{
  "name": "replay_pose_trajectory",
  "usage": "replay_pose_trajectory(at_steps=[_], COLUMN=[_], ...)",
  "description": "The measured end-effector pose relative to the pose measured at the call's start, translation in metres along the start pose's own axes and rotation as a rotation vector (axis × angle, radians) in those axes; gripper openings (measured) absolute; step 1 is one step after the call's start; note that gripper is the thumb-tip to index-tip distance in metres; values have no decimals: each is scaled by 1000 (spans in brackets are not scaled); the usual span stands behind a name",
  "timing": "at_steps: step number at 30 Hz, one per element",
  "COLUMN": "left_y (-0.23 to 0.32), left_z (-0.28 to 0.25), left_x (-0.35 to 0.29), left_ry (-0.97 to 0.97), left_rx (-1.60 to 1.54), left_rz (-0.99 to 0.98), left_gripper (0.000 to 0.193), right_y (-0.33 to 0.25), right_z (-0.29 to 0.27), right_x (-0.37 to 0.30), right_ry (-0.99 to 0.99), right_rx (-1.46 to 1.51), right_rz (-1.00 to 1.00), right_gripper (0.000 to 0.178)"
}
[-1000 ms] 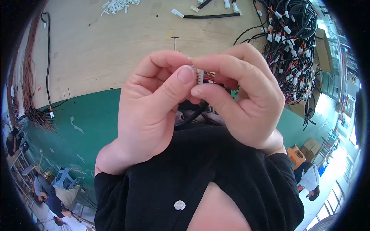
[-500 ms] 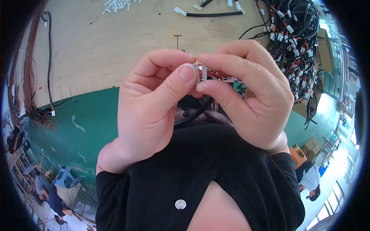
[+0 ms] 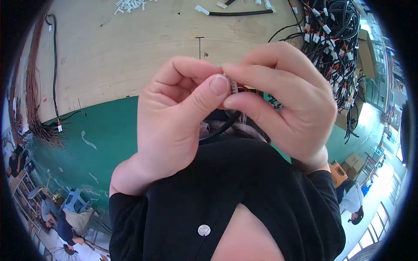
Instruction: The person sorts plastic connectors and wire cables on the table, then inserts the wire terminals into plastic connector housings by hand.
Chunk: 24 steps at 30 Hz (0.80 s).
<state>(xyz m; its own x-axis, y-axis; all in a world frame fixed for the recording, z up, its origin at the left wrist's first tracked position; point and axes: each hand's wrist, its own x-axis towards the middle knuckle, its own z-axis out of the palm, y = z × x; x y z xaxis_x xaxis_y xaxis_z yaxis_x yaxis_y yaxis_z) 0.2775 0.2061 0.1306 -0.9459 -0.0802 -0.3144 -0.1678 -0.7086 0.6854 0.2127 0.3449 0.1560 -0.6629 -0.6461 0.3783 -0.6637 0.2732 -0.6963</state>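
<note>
My left hand (image 3: 172, 119) and my right hand (image 3: 289, 102) meet fingertip to fingertip in front of my chest. Between them is a small white wire connector (image 3: 235, 87), mostly covered by fingers. The left thumb and forefinger close on its left side. My right thumb and forefinger pinch at its right side, where thin coloured wires (image 3: 245, 88) show. A black sleeved cable (image 3: 222, 129) curves down beneath the hands. Whether the right fingertips press the connector itself or its wires is hard to see.
A wooden worktop (image 3: 130, 48) with a green front lies beyond. A tangled heap of black cables (image 3: 335, 43) with white connectors sits far right. Loose white connectors (image 3: 130, 5), a black cable piece (image 3: 241, 13) and brown wire bundles (image 3: 32, 87) lie about. Other people sit farther off.
My left thumb has shifted right and now covers more of the connector. Both hands have moved slightly to the right, still pinching.
</note>
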Motion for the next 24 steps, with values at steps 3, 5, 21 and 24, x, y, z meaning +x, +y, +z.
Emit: replay_pose_trajectory(at_steps=[3, 5, 21, 24], left_y=[-2, -2, 9, 4], left_z=[-3, -2, -4, -5], left_x=[1, 0, 4, 5], left_ry=[-56, -66, -131, -137], left_rx=[-95, -88, 2, 44], left_rz=[-70, -50, -154, -109], left_gripper=[10, 10, 9, 8], right_y=[1, 0, 4, 5], right_z=[7, 8, 0, -2], right_x=[-7, -11, -14, -16], right_ry=[32, 82, 10, -16], right_rx=[157, 269, 85, 59], right_rz=[107, 228, -11, 2], right_gripper=[28, 28, 28, 28])
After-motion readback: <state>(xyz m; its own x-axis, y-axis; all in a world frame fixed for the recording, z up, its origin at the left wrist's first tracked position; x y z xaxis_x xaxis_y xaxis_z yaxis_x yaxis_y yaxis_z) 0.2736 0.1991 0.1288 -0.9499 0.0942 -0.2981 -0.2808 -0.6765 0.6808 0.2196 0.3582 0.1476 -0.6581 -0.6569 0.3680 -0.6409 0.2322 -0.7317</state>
